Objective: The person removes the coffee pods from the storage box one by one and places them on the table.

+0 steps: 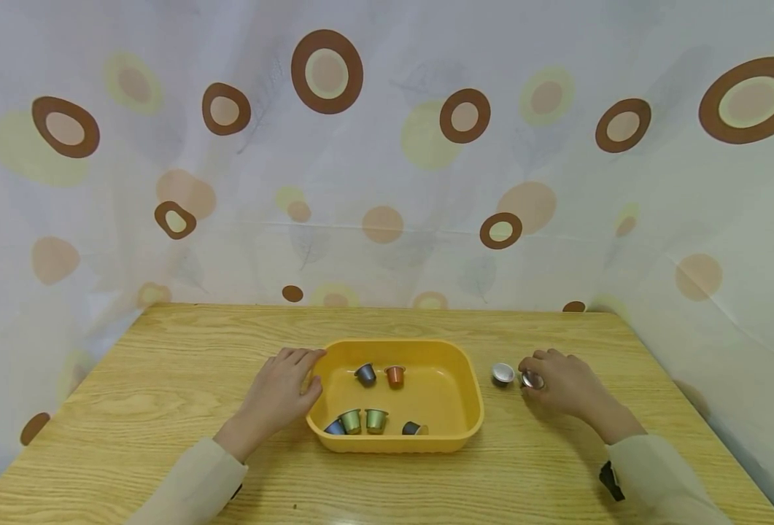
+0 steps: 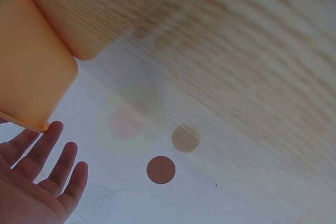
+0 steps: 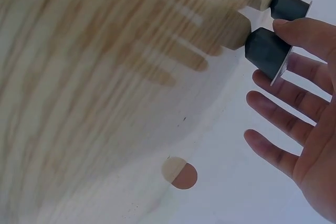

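One foil-topped capsule (image 1: pixel 502 374) neighbours the right grip (image 1: pixel 562 380) pinching another capsule (image 3: pixel 266 55) (left grip (image 1: pixel 280 388) loosely touching tray (image 1: pixel 429 397)).

The right fingers (image 1: pixel 538 362) partly cover a capsule (image 1: pixel 532 380); the yellow tray (image 1: pixel 396 443) hides part of a blue capsule (image 1: pixel 335 428) and is cut off in the left wrist view.

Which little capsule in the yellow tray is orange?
The orange capsule is in the far half of the yellow tray, just right of a dark bluish capsule; the others there look green, bluish or dark.
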Tool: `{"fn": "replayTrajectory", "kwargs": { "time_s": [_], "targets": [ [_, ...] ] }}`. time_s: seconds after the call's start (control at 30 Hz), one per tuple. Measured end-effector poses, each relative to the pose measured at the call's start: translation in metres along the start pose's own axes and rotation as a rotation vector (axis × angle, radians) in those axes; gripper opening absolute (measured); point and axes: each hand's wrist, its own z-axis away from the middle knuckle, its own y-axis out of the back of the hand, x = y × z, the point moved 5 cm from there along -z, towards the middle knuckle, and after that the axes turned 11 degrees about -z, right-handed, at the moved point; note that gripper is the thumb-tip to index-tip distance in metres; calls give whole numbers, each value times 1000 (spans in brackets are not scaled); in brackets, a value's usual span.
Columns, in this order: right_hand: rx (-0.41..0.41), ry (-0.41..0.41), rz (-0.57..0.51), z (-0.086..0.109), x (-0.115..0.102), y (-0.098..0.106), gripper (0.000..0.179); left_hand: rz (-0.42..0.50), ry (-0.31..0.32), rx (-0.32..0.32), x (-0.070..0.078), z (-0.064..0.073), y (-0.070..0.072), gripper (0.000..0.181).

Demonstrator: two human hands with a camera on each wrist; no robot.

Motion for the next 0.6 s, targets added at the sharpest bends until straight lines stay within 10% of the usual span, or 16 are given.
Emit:
{"fn": "replayTrajectory", "kwargs": {
  "time_s": [0.6],
  "targets": [
    [-26, -32, -1, 0, 1, -3, 32, 1, -5, 16, 0, 1, 1, 37]
  ]
}}
